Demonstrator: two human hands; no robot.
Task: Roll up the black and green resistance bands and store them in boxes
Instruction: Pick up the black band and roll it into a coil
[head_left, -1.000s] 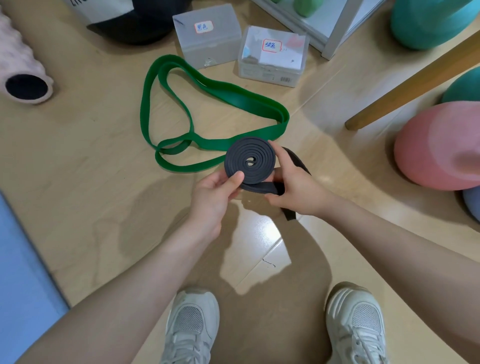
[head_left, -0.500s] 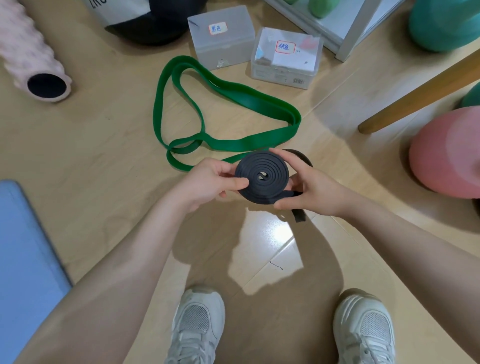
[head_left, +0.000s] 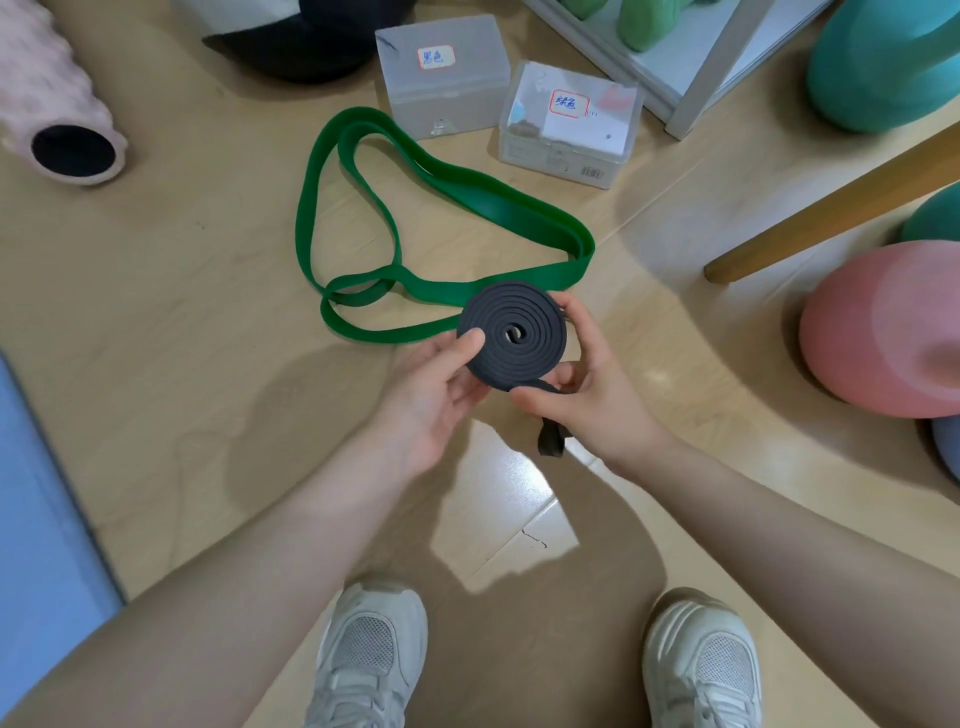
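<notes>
Left hand: thumb pressed on the flat face of the matte black rubber band, wound in a tight spiral disc, fingers curled beneath. Right hand: fingers wrapped round the disc's far edge, thumb pinching the loose tail, whose end hangs below the palm. Glossy green rubber band: unrolled loop, lying on the pale wood-look floor just beyond the hands. Two frosted plastic boxes, one labelled in blue, one labelled in red-bordered paper, standing side by side past the green loop.
</notes>
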